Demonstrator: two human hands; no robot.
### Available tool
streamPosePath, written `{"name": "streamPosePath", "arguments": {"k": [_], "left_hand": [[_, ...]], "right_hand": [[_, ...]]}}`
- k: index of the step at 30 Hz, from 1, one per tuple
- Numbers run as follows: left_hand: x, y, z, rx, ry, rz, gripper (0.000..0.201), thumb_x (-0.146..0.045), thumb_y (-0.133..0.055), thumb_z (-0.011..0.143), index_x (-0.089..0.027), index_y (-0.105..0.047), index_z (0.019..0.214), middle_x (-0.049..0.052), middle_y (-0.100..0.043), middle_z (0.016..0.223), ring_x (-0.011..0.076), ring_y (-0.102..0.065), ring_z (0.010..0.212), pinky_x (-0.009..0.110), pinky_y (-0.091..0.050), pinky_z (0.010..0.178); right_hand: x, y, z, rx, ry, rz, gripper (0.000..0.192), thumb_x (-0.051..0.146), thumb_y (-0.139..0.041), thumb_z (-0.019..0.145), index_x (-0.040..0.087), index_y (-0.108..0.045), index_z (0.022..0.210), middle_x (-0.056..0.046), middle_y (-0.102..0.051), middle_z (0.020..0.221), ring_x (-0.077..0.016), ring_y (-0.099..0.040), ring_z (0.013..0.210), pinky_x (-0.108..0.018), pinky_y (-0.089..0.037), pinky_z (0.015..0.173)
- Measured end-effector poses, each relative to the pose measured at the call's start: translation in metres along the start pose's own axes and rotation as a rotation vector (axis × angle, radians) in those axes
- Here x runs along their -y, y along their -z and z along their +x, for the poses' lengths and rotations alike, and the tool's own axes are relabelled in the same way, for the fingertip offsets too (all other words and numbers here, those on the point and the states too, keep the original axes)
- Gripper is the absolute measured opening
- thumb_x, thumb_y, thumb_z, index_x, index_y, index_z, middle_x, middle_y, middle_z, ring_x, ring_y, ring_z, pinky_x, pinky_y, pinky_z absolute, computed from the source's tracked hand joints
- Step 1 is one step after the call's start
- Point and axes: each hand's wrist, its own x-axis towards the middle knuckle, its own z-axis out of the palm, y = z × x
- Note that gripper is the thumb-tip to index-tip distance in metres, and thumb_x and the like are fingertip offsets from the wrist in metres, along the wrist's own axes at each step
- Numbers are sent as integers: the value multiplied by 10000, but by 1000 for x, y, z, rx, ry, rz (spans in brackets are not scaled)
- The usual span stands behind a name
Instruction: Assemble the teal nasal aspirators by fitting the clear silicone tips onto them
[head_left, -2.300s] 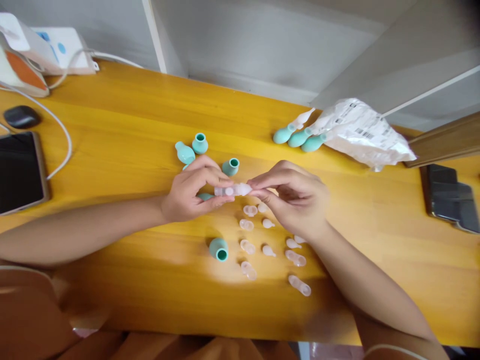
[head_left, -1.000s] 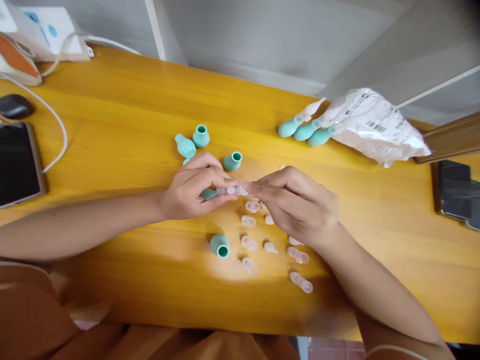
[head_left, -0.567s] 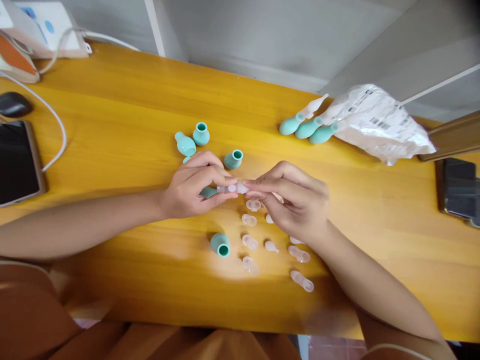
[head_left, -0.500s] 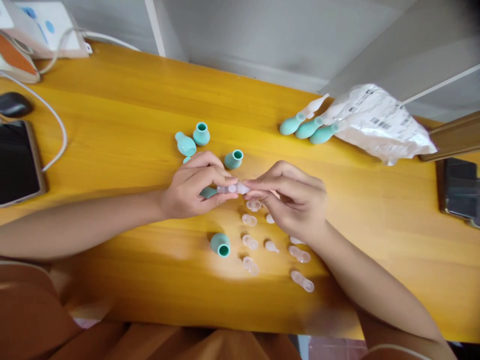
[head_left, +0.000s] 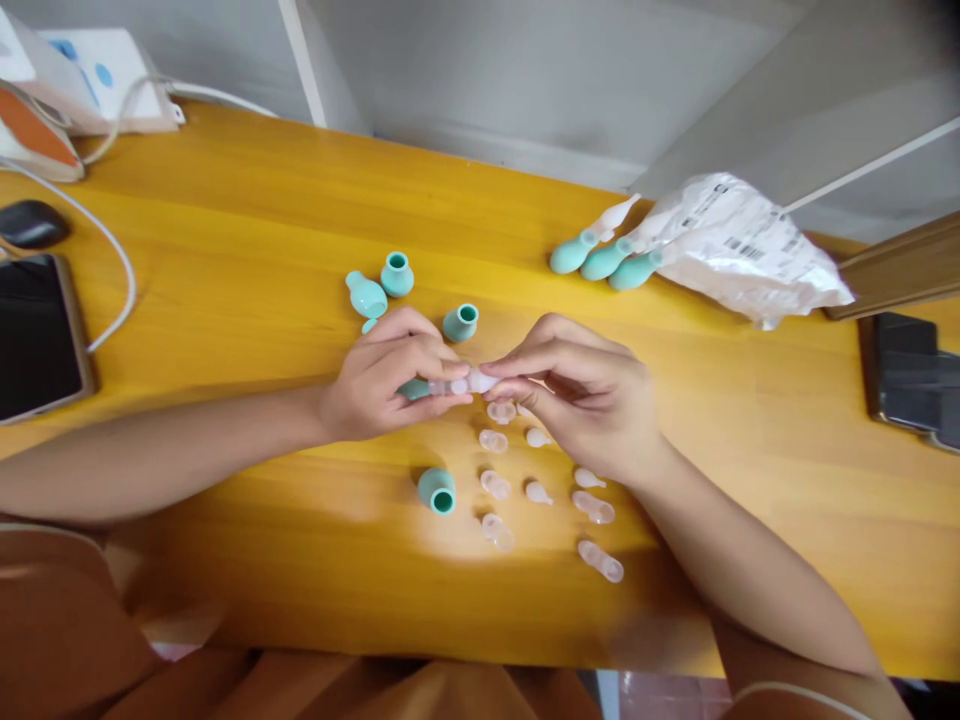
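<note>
While your left hand [head_left: 382, 385] pinches a teal bulb [head_left: 414, 388] with a clear tube [head_left: 459, 383] at its mouth, your right hand [head_left: 581, 395] closes thumb and forefinger on the tube's other end, so both sets of fingers grip one piece just above the counter [head_left: 225, 250]. Loose clear tips [head_left: 495, 484] lie in rows directly below your hands; one teal bulb [head_left: 437, 491] stands beside them, others [head_left: 375, 290] behind. Three assembled pieces [head_left: 600, 262] rest against a white bag [head_left: 735, 250], well apart.
</note>
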Motion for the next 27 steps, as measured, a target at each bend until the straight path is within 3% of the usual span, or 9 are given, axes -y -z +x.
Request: {"name": "streamPosePath", "arguments": {"k": [3, 5, 10, 15, 23, 27], "left_hand": [[2, 0, 0, 14, 56, 26, 315, -535, -869, 1059, -266, -783, 1198, 23, -846, 959, 201, -772, 999, 336, -647, 849], [3, 0, 0, 11, 80, 46, 414, -563, -919, 1006, -241, -768, 1218, 42, -847, 1022, 222, -754, 1025, 372, -642, 903], [1, -2, 3, 23, 70, 109, 293, -328, -873, 1000, -253, -691, 1218, 17, -839, 1058, 234, -747, 1018, 429, -603, 958], [-5, 0, 5, 151, -3, 179, 354, -227, -736, 900, -220, -644, 1241, 88, -824, 1117, 304, -729, 1043, 489, -597, 954], [-7, 0, 4, 234, 10, 259, 350, -192, -697, 894, -225, -656, 1241, 90, -810, 1145, 312, -699, 1044, 480, -579, 969], [-8, 0, 5, 250, -21, 281, 309, -178, -705, 927, -229, -687, 1231, 90, -803, 1127, 305, -688, 1029, 467, -588, 933]], "right_hand": [[-2, 3, 2, -27, -67, 86, 51, 278, -895, 1036, 285, -891, 1086, -30, -786, 943, -178, -769, 783, -339, -690, 694], [-8, 4, 4, -77, -105, 170, 83, 344, -895, 1043, 267, -875, 1062, -34, -801, 959, -179, -789, 776, -343, -713, 705], [-39, 11, 8, -259, -126, 304, 182, 439, -892, 1047, 266, -840, 1056, 15, -773, 866, -135, -755, 678, -270, -662, 639], [-65, 18, 11, -292, -213, 409, 293, 541, -828, 1077, 261, -761, 1019, 31, -714, 809, -121, -665, 619, -245, -562, 566], [-104, 23, 14, -304, -92, 292, 352, 591, -592, 1185, 315, -616, 968, 63, -492, 714, -149, -439, 504, -283, -391, 484], [-112, 26, 12, -299, -92, 231, 372, 646, -544, 1188, 336, -595, 989, 56, -423, 700, -158, -373, 483, -309, -343, 467]]}}
